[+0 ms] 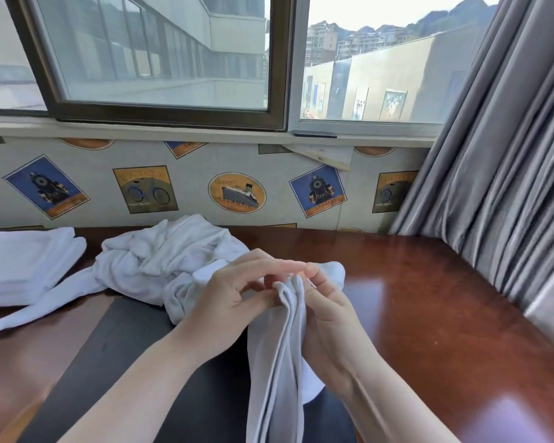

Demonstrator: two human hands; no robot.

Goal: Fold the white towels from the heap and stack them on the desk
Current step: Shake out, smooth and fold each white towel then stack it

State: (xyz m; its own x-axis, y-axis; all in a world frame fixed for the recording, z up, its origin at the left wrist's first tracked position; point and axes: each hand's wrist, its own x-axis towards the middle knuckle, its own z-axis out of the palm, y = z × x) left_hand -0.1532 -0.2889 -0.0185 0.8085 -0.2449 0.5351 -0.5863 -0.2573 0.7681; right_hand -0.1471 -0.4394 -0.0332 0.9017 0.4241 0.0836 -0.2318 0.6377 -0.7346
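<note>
Over the middle of the table [413,298], both hands meet at the top edge of a white towel [275,362]. The left hand [237,292] has its thumb and forefinger curled in to pinch the gathered edge from the left, while its other fingers stretch out nearly straight above the cloth. The right hand [323,295] grips the same bunched edge from the right, fingers curled round it. From that pinched top the towel hangs down in long pleats toward the person, its long axis running from the hands to the lower edge of the view, where it passes out of sight. Behind the hands, touching the held cloth, lies the heap of unfolded white towels [167,254], one strip trailing off to the left. Farther left, at the table's rear corner, sits a stack of folded towels [23,263]. A grey curtain [499,155] hangs at the right.
</note>
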